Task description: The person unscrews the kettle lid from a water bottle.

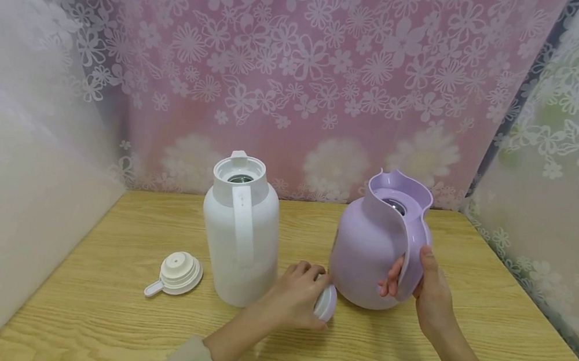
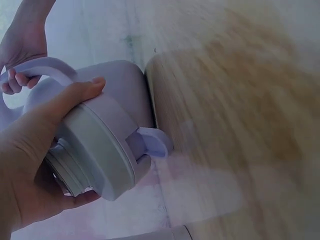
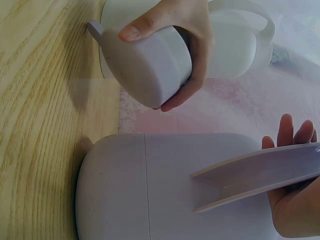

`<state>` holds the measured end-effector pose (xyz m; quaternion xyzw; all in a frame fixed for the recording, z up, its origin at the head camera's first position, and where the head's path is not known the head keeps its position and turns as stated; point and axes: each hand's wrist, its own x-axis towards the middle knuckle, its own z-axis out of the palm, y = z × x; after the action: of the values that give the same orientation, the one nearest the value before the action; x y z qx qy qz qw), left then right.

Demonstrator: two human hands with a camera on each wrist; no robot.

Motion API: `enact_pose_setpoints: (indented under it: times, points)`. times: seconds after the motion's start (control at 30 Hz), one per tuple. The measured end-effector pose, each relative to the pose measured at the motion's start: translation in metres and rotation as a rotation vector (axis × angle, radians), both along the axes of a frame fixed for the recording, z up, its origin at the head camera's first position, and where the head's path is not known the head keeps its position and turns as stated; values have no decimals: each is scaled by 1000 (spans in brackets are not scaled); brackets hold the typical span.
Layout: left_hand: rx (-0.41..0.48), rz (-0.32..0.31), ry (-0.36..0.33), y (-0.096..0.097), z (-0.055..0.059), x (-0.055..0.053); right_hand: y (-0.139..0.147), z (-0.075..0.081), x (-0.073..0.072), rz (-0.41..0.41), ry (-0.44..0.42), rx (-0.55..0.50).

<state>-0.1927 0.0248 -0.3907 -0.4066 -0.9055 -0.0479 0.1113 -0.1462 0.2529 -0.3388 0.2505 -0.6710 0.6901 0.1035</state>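
The left hand (image 1: pixel 296 294) grips a lilac-and-grey vacuum jug lid (image 1: pixel 326 304) around its side, thumb along the lilac part. In the right wrist view, the tilted lid (image 3: pixel 142 67) is close over the table, its small tab toward the wood. Just right of it stands a lilac vacuum jug (image 1: pixel 366 257), upright with its mouth uncovered. My right hand (image 1: pixel 435 299) holds this jug by its handle (image 1: pixel 411 262), fingers passed through the loop and thumb on the outside. In the left wrist view, the lid (image 2: pixel 107 150) shows its threaded neck toward the palm.
A white vacuum jug (image 1: pixel 241 251) with an uncovered mouth stands left of the lilac one, handle facing me. Its left neighbour is a white lid (image 1: pixel 181 272) lying on the wooden table (image 1: pixel 119 315). Flower-patterned curtains (image 1: pixel 303 89) enclose the table's back and sides.
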Motion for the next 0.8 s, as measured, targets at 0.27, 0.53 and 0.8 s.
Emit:
enact_pose_setpoints:
  times: [0.27, 0.53, 0.8]
  points:
    - [-109, -12, 60, 12, 1, 1, 0, 0, 0, 14, 12, -16]
    - [-294, -5, 30, 21, 3, 4, -1, 0, 0, 26, 21, -24]
    - [-362, -6, 38, 26, -1, 4, -1, 0, 0, 0, 4, 0]
